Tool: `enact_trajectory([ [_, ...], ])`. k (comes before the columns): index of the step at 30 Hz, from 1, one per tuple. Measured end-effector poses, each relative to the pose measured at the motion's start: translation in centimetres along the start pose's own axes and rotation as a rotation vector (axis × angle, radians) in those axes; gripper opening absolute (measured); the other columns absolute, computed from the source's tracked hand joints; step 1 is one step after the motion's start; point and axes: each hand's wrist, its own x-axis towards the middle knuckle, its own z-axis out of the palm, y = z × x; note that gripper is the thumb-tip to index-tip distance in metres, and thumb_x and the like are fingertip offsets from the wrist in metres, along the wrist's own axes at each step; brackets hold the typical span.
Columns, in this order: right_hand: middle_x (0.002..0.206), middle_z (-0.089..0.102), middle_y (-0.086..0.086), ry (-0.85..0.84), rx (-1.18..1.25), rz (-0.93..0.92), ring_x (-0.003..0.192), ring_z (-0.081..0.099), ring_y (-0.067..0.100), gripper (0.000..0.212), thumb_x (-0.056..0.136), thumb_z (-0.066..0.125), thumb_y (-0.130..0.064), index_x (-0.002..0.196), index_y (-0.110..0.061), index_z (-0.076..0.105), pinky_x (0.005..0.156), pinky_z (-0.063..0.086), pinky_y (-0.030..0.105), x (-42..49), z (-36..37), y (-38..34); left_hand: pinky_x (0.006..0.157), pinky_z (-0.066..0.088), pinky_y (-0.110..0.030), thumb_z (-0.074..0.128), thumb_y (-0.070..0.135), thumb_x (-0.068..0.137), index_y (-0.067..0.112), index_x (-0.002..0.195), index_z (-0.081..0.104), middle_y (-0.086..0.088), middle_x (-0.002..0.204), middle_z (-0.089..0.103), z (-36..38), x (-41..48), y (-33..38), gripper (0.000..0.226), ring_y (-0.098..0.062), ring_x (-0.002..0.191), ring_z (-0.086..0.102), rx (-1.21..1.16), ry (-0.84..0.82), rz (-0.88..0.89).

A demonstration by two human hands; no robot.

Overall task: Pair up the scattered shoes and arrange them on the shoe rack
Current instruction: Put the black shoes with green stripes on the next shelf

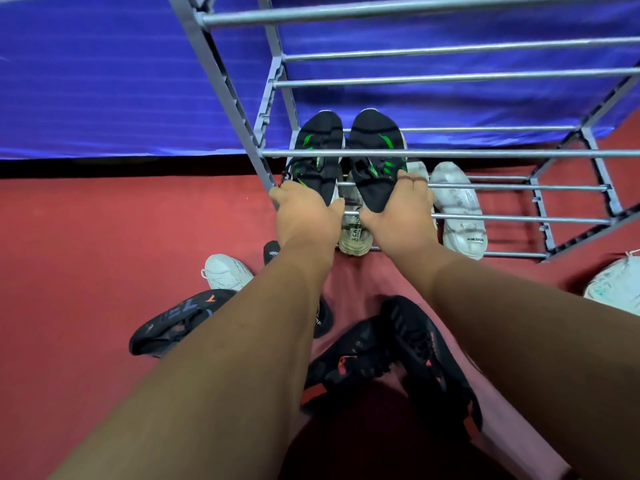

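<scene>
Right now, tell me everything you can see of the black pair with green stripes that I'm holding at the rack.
The left shoe is gripped at its heel by the left hand, the right shoe by the right hand. Both look like black knit with green side stripes, black laces and white sole edges. They lie side by side, toes pointing away, inside the grey shoe rack, one rail crossing over them. Whether they rest on rails is unclear.

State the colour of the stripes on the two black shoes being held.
Bright green stripes on both black shoes, clearest in the head view.
</scene>
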Motion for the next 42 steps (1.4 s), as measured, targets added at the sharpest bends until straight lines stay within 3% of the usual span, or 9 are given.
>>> enact_trajectory([
  [3,0.143,0.042,0.014,-0.005,0.022,0.005,0.133,0.038,0.034,0.085,0.079,0.078,-0.043,0.146,-0.004,0.044,0.112,0.036,0.038,0.4,0.5,-0.4,0.086,0.049,-0.044,0.071,0.049,0.089,-0.007,0.134,0.042,-0.026,0.135,0.045,0.4,-0.3,-0.2,0.078,-0.039,0.111,0.059,-0.12,0.031,0.016],
  [5,0.147,0.04,0.015,-0.041,0.024,-0.001,0.138,0.035,0.033,0.091,0.079,0.079,-0.049,0.149,-0.004,0.041,0.116,0.034,0.04,0.5,0.7,-0.5,0.091,0.052,-0.045,0.071,0.047,0.09,-0.008,0.134,0.041,-0.026,0.134,0.044,0.5,-0.5,-0.3,0.076,-0.039,0.112,0.058,-0.146,0.041,0.023],
  [7,0.151,0.035,0.014,-0.086,0.017,-0.017,0.143,0.032,0.032,0.096,0.079,0.079,-0.053,0.152,-0.005,0.038,0.119,0.032,0.041,0.4,0.6,-0.3,0.088,0.056,-0.045,0.073,0.046,0.091,-0.008,0.133,0.036,-0.022,0.134,0.037,0.6,-0.6,-0.4,0.077,-0.037,0.105,0.062,-0.09,0.023,0.026],
  [11,0.147,0.037,0.011,-0.122,-0.004,-0.106,0.14,0.035,0.03,0.086,0.077,0.075,-0.052,0.147,-0.012,0.043,0.116,0.034,0.04,0.3,-0.3,0.6,0.084,0.055,-0.049,0.076,0.033,0.088,0.0,0.132,0.036,-0.015,0.135,0.033,0.7,-1.1,-0.5,0.069,-0.041,0.102,0.063,-0.18,0.025,-0.006],
  [18,0.152,0.032,0.01,-0.212,0.007,-0.198,0.146,0.032,0.023,0.105,0.078,0.08,-0.053,0.158,-0.006,0.031,0.12,0.03,0.035,-0.4,-0.7,0.3,0.087,0.052,-0.04,0.073,0.022,0.088,-0.002,0.126,0.038,-0.017,0.132,0.035,1.2,-1.9,-1.3,0.057,-0.038,0.1,0.058,-0.28,0.072,0.007],
  [26,0.149,0.042,0.009,-0.158,0.036,-0.179,0.141,0.037,0.022,0.1,0.074,0.08,-0.046,0.154,-0.004,0.035,0.118,0.029,0.029,-0.5,-0.3,0.2,0.082,0.051,-0.032,0.078,0.029,0.09,-0.006,0.126,0.041,-0.019,0.125,0.04,1.1,-1.6,-2.4,0.063,-0.026,0.097,0.053,-0.212,0.157,0.053],
  [31,0.154,0.038,0.006,-0.181,0.037,-0.144,0.144,0.035,0.021,0.103,0.07,0.078,-0.043,0.155,-0.009,0.032,0.119,0.03,0.031,-0.1,-0.4,0.5,0.073,0.04,-0.026,0.079,0.028,0.088,-0.005,0.124,0.04,-0.019,0.126,0.039,1.3,-1.5,-2.5,0.063,-0.025,0.092,0.052,-0.228,0.155,0.03],
  [39,0.158,0.038,0.005,-0.238,0.024,-0.167,0.145,0.037,0.018,0.104,0.072,0.079,-0.045,0.158,-0.011,0.031,0.118,0.032,0.03,0.6,-0.8,0.6,0.072,0.043,-0.029,0.081,0.037,0.085,-0.003,0.125,0.041,-0.017,0.127,0.04,1.5,-1.6,-2.9,0.069,-0.023,0.085,0.047,-0.219,0.15,0.0],
  [42,0.155,0.043,0.004,-0.252,0.02,-0.163,0.14,0.044,0.016,0.105,0.073,0.08,-0.047,0.159,-0.012,0.03,0.115,0.037,0.03,0.7,-1.1,0.9,0.075,0.046,-0.03,0.079,0.034,0.088,-0.003,0.126,0.04,-0.017,0.127,0.039,1.6,-2.0,-2.8,0.066,-0.025,0.09,0.05,-0.207,0.147,0.02],
])
